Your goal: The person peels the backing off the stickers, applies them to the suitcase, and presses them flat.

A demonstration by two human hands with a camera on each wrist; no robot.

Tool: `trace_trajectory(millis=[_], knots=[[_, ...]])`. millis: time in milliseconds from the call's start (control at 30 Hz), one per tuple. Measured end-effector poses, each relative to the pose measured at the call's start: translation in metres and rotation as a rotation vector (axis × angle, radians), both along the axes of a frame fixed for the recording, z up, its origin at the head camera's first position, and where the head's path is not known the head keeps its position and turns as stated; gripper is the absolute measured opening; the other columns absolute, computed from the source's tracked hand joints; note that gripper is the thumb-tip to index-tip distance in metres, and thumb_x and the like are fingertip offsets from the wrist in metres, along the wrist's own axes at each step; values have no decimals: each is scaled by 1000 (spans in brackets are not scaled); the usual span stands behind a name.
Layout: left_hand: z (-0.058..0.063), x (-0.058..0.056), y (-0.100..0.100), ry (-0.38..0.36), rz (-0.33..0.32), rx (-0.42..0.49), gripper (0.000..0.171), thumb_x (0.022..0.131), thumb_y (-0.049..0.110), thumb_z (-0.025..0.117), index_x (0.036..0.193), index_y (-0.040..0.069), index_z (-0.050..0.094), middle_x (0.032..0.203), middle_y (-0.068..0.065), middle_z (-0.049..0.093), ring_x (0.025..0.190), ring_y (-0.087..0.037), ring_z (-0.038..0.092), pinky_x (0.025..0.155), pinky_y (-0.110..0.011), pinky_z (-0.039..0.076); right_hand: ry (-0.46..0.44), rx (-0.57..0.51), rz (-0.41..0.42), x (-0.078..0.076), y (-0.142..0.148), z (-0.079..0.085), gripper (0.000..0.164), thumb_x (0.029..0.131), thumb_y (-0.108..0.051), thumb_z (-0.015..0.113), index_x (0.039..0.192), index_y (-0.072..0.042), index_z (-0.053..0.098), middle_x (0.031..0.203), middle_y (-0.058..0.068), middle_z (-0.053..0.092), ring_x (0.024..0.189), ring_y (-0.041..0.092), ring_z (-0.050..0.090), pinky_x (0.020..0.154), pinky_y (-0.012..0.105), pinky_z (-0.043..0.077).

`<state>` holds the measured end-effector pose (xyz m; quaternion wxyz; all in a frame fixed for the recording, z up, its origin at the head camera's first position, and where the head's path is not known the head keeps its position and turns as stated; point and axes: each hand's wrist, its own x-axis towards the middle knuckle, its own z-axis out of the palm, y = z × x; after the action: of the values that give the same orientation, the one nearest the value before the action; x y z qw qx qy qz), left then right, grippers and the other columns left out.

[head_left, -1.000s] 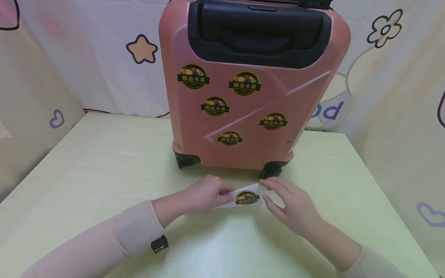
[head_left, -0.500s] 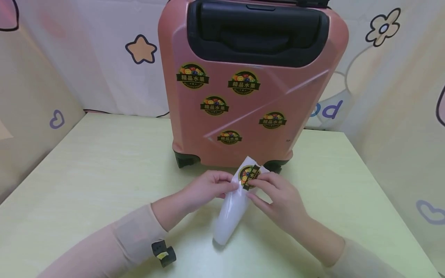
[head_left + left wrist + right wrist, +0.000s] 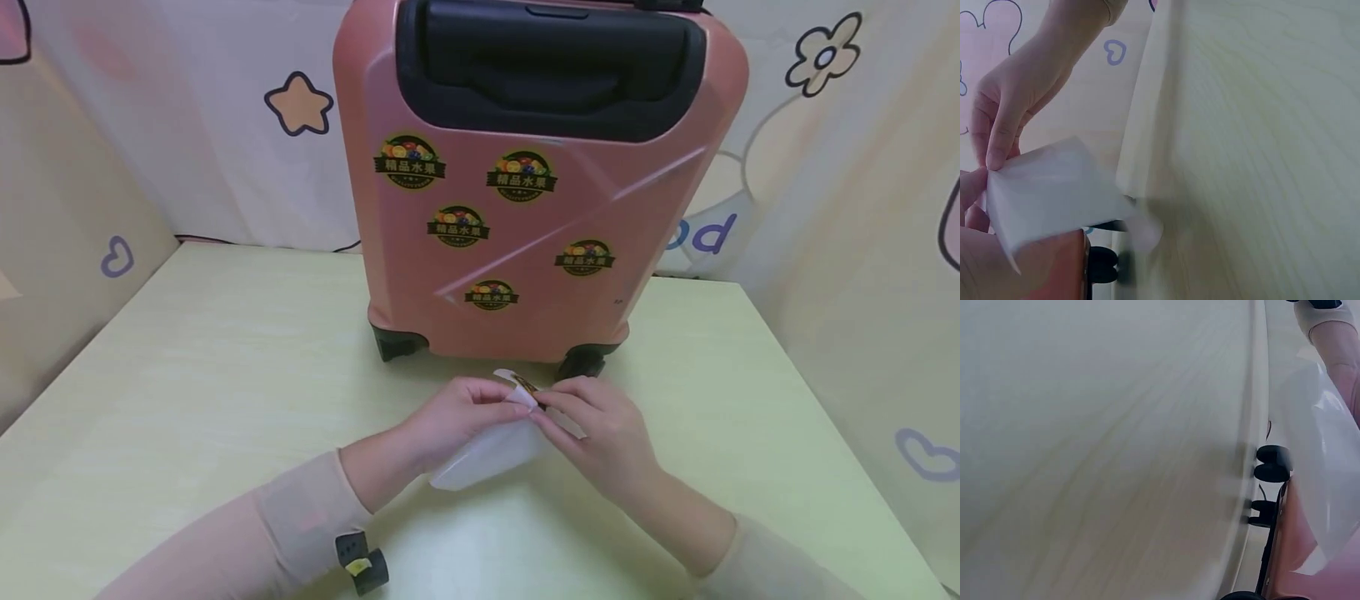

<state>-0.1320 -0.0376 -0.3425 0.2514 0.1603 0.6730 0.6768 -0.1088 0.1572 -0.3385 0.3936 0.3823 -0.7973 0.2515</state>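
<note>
In the head view, my left hand pinches a strip of white backing paper between thumb and fingers, above the table. My right hand meets it there, thumb and fingertips pinching a dark round fruit sticker at the paper's upper end. The sticker is seen edge-on, partly hidden by the fingers; how far it is off the paper I cannot tell. Just behind the hands a pink suitcase stands upright, bearing several matching stickers. In the left wrist view the bent paper hangs from both hands.
The suitcase's black wheels stand on the pale wooden table. Printed curtains enclose the table at the back and sides. A small black camera is strapped to my left wrist.
The right hand has come to the paper and taken hold at the sticker. The strip has turned and bent, so the sticker, earlier facing the camera, now shows edge-on.
</note>
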Motion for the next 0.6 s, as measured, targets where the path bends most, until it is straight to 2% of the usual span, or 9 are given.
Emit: trace_trajectory(millis=[133, 300, 500, 600], knots=[[0, 0, -1, 38, -12, 4, 24, 89, 15, 63, 108, 0, 68, 99, -1, 67, 91, -22, 56, 78, -32, 46, -2, -13, 13, -1, 0, -2, 34, 93, -33, 58, 84, -4, 73, 81, 1, 65, 68, 17, 59, 58, 28, 46], [0, -1, -4, 94, -31, -60, 24, 92, 15, 59, 109, 0, 67, 98, -4, 65, 81, -13, 56, 70, -26, 47, -47, -15, 34, -2, 3, -4, 35, 93, -33, 57, 86, -4, 74, 82, 1, 65, 71, 17, 60, 62, 28, 47], [3, -4, -7, 143, -72, -166, 21, 93, 16, 58, 105, 1, 68, 95, -5, 64, 76, -13, 56, 66, -26, 48, -181, 3, 43, -2, 8, -3, 31, 90, -35, 60, 82, -7, 70, 80, -1, 62, 72, 12, 58, 67, 23, 47], [4, -12, -10, 152, -106, -242, 23, 91, 17, 60, 108, 4, 67, 96, -4, 64, 79, -14, 57, 68, -26, 49, -242, 5, 59, 0, 10, -1, 14, 84, -23, 70, 80, -9, 69, 79, -3, 60, 71, 10, 57, 66, 19, 48]])
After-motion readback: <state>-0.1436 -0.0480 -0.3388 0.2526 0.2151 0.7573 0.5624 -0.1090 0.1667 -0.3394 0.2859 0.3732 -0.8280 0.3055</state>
